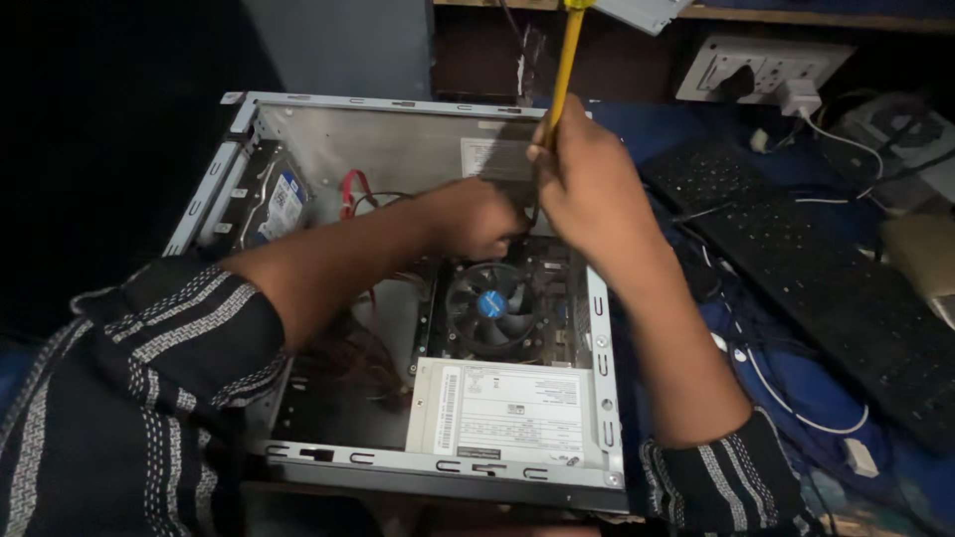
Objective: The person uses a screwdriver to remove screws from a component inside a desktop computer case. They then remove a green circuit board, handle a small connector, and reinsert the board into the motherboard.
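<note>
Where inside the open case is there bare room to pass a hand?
Bare metal floor lies between the drive bay and the hands. Crowded: left hand and right hand with the yellow screwdriver above the fan; red cables beside.

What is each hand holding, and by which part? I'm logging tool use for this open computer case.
The right hand grips a yellow-handled screwdriver low on its handle. Whether the left hand inside the case holds anything cannot be told.

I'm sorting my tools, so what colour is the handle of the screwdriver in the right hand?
Yellow. The screwdriver handle rises from the right hand, clearest in the head view.
</note>
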